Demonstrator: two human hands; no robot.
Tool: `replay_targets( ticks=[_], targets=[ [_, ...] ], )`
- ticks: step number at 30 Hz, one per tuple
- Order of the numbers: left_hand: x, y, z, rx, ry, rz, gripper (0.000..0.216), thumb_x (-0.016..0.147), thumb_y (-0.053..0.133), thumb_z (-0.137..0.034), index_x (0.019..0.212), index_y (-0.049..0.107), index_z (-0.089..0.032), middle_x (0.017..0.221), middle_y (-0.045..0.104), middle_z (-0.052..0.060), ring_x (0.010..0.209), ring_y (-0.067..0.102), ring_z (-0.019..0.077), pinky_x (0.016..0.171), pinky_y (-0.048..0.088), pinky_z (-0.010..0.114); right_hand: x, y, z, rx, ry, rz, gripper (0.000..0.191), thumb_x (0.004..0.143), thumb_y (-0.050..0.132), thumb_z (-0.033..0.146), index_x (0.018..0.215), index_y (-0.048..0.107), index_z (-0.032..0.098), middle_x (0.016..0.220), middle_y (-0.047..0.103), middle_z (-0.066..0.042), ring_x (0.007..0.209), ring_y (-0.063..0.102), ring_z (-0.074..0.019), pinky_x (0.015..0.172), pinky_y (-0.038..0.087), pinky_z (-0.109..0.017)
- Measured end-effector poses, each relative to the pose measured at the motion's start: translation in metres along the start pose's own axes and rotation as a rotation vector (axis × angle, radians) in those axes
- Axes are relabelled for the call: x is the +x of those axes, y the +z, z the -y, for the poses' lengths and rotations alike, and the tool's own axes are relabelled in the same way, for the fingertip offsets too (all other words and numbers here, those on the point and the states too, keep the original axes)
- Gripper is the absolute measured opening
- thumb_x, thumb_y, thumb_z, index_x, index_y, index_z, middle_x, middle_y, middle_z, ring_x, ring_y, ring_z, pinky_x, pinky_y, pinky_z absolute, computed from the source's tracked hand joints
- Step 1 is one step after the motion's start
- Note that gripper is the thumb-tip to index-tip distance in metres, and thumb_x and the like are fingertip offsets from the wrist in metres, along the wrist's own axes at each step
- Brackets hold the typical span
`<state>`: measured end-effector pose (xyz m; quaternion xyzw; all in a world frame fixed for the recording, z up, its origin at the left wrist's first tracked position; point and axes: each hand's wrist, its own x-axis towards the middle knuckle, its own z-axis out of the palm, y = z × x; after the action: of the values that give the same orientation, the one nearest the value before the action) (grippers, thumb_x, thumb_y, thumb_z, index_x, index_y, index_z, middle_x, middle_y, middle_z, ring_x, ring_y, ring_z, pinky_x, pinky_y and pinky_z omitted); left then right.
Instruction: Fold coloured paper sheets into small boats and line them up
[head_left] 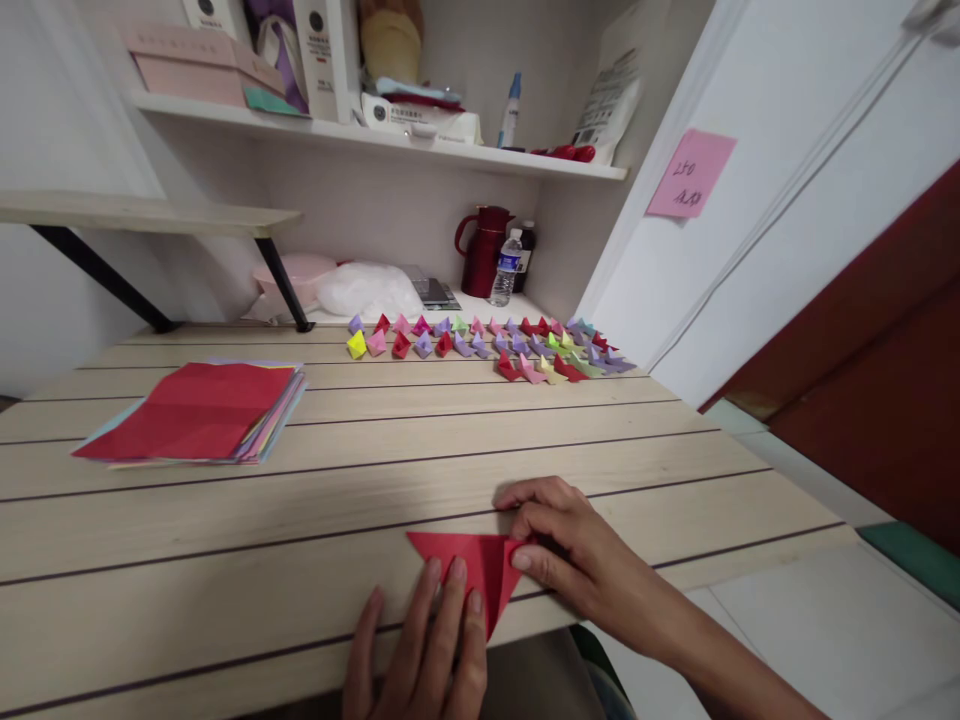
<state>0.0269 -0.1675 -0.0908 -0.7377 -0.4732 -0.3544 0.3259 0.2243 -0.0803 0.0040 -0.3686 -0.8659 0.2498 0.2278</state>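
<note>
A red sheet of origami paper (pixel 480 552), folded into a triangle, lies near the front edge of the table with one point toward me. My left hand (pixel 427 645) rests flat on its left part, fingers stretched and spread. At the right corner, my right hand (pixel 559 545) pinches a raised flap of the paper between thumb and fingers. The fold stands slightly up beside the right thumb. Part of the paper's lower left side is hidden under my left fingers.
A stack of coloured paper (pixel 195 405) lies at the left. Several small folded paper boats (pixel 480 345) stand in rows along the back. Behind them are a red thermos jug (pixel 484 250) and a water bottle (pixel 507 268). A raised wooden shelf (pixel 150 213) stands at the back left.
</note>
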Motion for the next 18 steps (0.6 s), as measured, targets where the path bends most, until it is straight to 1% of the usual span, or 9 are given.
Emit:
replay_targets(
  ticks=[2, 5, 10, 12, 14, 16, 18],
  targets=[
    [0.000, 0.001, -0.003, 0.009, -0.014, 0.010, 0.029, 0.093, 0.046, -0.016, 0.109, 0.069, -0.023, 0.112, 0.075, 0.006, 0.143, 0.033, 0.0199, 0.118, 0.017, 0.056, 0.003, 0.004, 0.000, -0.054, 0.016, -0.034, 0.012, 0.092, 0.061, 0.034, 0.088, 0.059, 0.023, 0.117, 0.060, -0.006, 0.112, 0.053, -0.0248, 0.094, 0.039, -0.041],
    [-0.001, 0.002, -0.005, 0.001, -0.028, 0.024, 0.030, 0.092, 0.046, -0.019, 0.112, 0.068, -0.022, 0.112, 0.075, 0.005, 0.144, 0.031, 0.0193, 0.118, 0.016, 0.056, 0.007, 0.009, 0.000, -0.121, 0.043, -0.063, 0.013, 0.086, 0.068, 0.030, 0.085, 0.058, 0.022, 0.116, 0.060, -0.005, 0.109, 0.053, -0.0257, 0.090, 0.039, -0.041],
    [-0.003, 0.001, -0.007, -0.037, -0.077, 0.063, 0.032, 0.092, 0.045, -0.018, 0.116, 0.066, -0.020, 0.115, 0.074, 0.006, 0.143, 0.032, 0.0166, 0.119, 0.014, 0.052, 0.011, 0.014, -0.002, -0.180, 0.058, -0.084, 0.016, 0.083, 0.070, 0.027, 0.080, 0.056, 0.021, 0.112, 0.061, -0.005, 0.103, 0.054, -0.0250, 0.086, 0.040, -0.040],
    [-0.003, -0.001, -0.008, -0.056, -0.100, 0.079, 0.034, 0.091, 0.046, -0.016, 0.118, 0.065, -0.019, 0.119, 0.072, 0.006, 0.139, 0.040, 0.0170, 0.120, 0.014, 0.051, 0.011, 0.014, -0.002, -0.182, 0.055, -0.083, 0.016, 0.082, 0.071, 0.027, 0.080, 0.056, 0.021, 0.111, 0.061, -0.004, 0.102, 0.055, -0.0248, 0.086, 0.040, -0.040],
    [-0.001, -0.004, -0.009, -0.064, -0.123, 0.096, 0.037, 0.090, 0.047, -0.015, 0.123, 0.063, -0.019, 0.123, 0.070, 0.005, 0.129, 0.051, 0.0177, 0.120, 0.015, 0.049, 0.011, 0.015, -0.003, -0.180, 0.055, -0.082, 0.018, 0.081, 0.072, 0.028, 0.078, 0.056, 0.021, 0.112, 0.061, -0.004, 0.102, 0.055, -0.0247, 0.086, 0.041, -0.040],
    [0.001, -0.007, -0.009, -0.055, -0.139, 0.118, 0.041, 0.090, 0.046, -0.016, 0.128, 0.061, -0.023, 0.126, 0.068, 0.003, 0.118, 0.059, 0.0179, 0.120, 0.014, 0.049, 0.012, 0.015, -0.004, -0.183, 0.057, -0.080, 0.021, 0.081, 0.073, 0.030, 0.076, 0.055, 0.021, 0.112, 0.062, -0.004, 0.102, 0.056, -0.0246, 0.087, 0.042, -0.040],
    [0.004, -0.008, -0.009, -0.036, -0.146, 0.140, 0.042, 0.092, 0.044, -0.018, 0.130, 0.059, -0.028, 0.127, 0.067, 0.002, 0.112, 0.063, 0.0182, 0.120, 0.012, 0.048, 0.013, 0.016, -0.006, -0.197, 0.064, -0.082, 0.022, 0.080, 0.074, 0.033, 0.078, 0.056, 0.021, 0.113, 0.062, -0.005, 0.102, 0.057, -0.0248, 0.087, 0.043, -0.041]
  ],
)
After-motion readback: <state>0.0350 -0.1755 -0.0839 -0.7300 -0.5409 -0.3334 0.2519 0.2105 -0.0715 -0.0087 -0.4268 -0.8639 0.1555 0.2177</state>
